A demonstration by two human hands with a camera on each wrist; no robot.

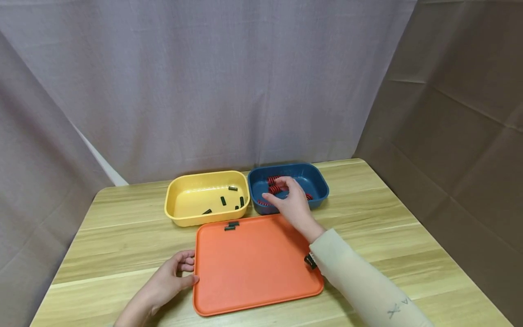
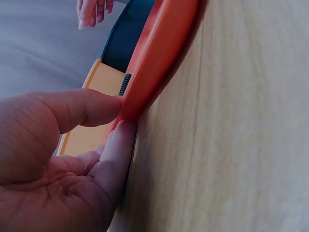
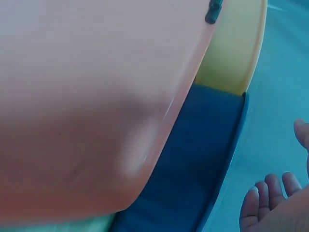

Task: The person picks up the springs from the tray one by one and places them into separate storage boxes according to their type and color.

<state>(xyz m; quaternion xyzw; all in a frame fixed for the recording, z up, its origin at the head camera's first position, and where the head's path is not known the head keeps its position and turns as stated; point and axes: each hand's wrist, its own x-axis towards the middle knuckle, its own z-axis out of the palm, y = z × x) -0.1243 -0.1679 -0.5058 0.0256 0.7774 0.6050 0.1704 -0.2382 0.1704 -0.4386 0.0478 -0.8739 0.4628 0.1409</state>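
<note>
My left hand (image 1: 167, 279) grips the left edge of an orange tray (image 1: 257, 268), with the thumb at the rim and fingers against its side in the left wrist view. Two small dark coil springs (image 1: 230, 228) lie near the tray's far edge. Over a blue bin (image 1: 320, 184) hovers my right hand (image 1: 295, 206), thumb and fingers spread apart. Nothing shows between them. Several red coil springs (image 1: 274, 189) lie in that bin, partly hidden by the hand. In the right wrist view, the right hand's fingers (image 3: 275, 193) appear above the blue bin.
A yellow bin (image 1: 180, 200) stands left of the blue one, behind the tray, with several dark springs (image 1: 223, 200) inside. All rest on a wooden table (image 1: 135, 227). Grey curtain (image 1: 196, 91) hangs behind, and brown cloth (image 1: 461, 136) on the right.
</note>
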